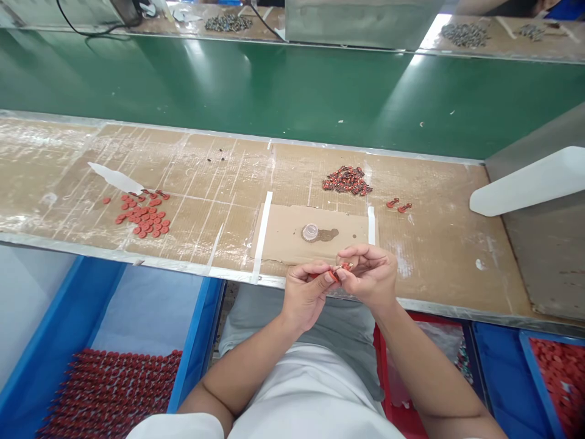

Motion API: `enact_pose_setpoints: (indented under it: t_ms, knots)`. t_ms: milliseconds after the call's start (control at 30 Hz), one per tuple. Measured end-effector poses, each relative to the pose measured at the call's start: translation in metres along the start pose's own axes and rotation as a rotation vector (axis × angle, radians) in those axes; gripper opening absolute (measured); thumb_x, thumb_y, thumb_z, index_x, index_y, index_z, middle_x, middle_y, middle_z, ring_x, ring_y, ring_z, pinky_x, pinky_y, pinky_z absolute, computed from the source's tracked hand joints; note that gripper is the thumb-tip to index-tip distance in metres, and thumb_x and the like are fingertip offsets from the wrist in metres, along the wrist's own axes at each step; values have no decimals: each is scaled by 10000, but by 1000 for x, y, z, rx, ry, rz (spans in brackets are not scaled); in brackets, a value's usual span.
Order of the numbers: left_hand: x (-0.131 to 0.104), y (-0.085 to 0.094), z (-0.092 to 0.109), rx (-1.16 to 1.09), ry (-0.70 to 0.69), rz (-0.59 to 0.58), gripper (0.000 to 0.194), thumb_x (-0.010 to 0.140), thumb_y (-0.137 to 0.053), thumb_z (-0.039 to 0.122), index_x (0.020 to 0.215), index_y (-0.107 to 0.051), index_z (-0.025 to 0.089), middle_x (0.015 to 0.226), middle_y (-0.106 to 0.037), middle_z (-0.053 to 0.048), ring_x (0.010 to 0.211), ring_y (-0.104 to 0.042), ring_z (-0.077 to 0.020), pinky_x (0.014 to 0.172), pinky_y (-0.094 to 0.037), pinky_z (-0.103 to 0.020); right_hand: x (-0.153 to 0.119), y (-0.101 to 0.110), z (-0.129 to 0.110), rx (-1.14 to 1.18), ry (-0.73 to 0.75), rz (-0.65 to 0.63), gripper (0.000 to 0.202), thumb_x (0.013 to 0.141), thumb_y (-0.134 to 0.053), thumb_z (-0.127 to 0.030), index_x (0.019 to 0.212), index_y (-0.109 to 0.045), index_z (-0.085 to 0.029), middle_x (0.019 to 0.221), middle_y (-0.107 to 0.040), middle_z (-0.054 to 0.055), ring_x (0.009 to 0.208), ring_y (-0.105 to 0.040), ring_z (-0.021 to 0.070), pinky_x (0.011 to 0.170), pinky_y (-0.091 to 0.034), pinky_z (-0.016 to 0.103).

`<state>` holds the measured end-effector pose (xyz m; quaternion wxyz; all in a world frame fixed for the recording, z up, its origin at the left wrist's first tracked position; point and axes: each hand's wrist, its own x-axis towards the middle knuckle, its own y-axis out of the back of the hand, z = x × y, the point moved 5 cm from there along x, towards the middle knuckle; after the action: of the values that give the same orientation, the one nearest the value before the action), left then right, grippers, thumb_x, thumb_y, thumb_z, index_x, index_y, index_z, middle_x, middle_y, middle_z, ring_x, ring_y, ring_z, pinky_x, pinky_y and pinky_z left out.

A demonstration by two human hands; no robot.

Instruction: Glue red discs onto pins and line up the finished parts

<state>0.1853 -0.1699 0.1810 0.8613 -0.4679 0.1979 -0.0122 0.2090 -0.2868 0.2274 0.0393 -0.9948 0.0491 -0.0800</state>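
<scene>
My left hand (pixel 305 292) and my right hand (pixel 372 277) meet above the table's front edge. Thumb and fingertips of the left are closed on a small red round piece (pixel 334 277). The right pinches a small red-and-metal part (pixel 346 266) against it; the fingers hide much of both, so I cannot tell how far they are joined. Just beyond the hands, a small clear round dish (pixel 310 231) sits on a taped cardboard sheet (pixel 283 235), beside a brown stain. Farther back lies a pile of small red-and-black parts (pixel 347 180).
Red discs (pixel 146 218) lie loose at left near a white strip (pixel 116 178). Two assembled red pieces (pixel 404 208) rest at right. Below the table stand a blue bin (pixel 187 341) with rows of red parts and a red bin (pixel 388 390). A white bar (pixel 530 181) juts in from the right.
</scene>
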Motion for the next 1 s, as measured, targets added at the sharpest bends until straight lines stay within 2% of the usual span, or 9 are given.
enact_pose_setpoints:
  t_ms: [200, 400, 500, 633, 733, 867, 1000]
  knots:
    - [0, -2, 0, 1, 11, -2, 210, 575, -928, 189, 705, -763, 204, 810, -734, -5, 761, -722, -123, 668, -601, -182, -2, 5, 3, -10, 16, -4, 246, 632, -836, -235, 852, -741, -184, 512, -584, -26, 460, -554, 106, 446, -498, 199]
    - [2, -3, 2, 16, 30, 24, 236, 562, -936, 218, 728, -769, 201, 829, -752, -21, 776, -732, -144, 693, -611, -201, -3, 9, 7, 33, -59, -7, 369, 671, -865, -322, 992, -745, -186, 656, -700, 24, 521, -643, 134, 499, -568, 226]
    - [2, -3, 2, 6, 42, 13, 236, 585, -928, 220, 762, -775, 197, 848, -762, -37, 785, -734, -138, 712, -603, -188, -4, 9, 12, 82, -100, -5, 387, 681, -872, -353, 1003, -735, -189, 707, -726, 36, 554, -677, 148, 513, -589, 235]
    - [3, -2, 0, -16, 61, 4, 225, 622, -913, 224, 803, -780, 196, 872, -766, -41, 798, -732, -123, 727, -590, -165, -4, 9, 18, 135, -110, -6, 370, 695, -872, -317, 1015, -727, -200, 728, -734, 22, 586, -697, 144, 556, -613, 233]
    - [2, -3, -1, -25, 102, 0, 227, 689, -880, 299, 855, -782, 178, 918, -764, -59, 813, -724, -121, 751, -588, -174, -3, 13, 18, 128, -104, -2, 360, 709, -864, -315, 1022, -723, -207, 735, -736, 19, 606, -708, 153, 562, -617, 236]
    - [-2, -2, -4, -65, 219, 27, 286, 829, -762, 398, 917, -772, 126, 1008, -749, -105, 893, -715, -143, 831, -588, -218, -1, 38, 11, -24, -59, 115, 383, 706, -865, -350, 1027, -717, -202, 724, -729, 21, 614, -716, 180, 548, -618, 265]
    - [-3, 3, -8, -100, 335, 55, 288, 914, -638, 355, 921, -767, 98, 1068, -736, -140, 950, -710, -173, 882, -583, -264, 8, 95, -2, -393, 89, 413, 360, 684, -871, -330, 987, -727, -200, 783, -743, 36, 696, -729, 192, 652, -627, 308]
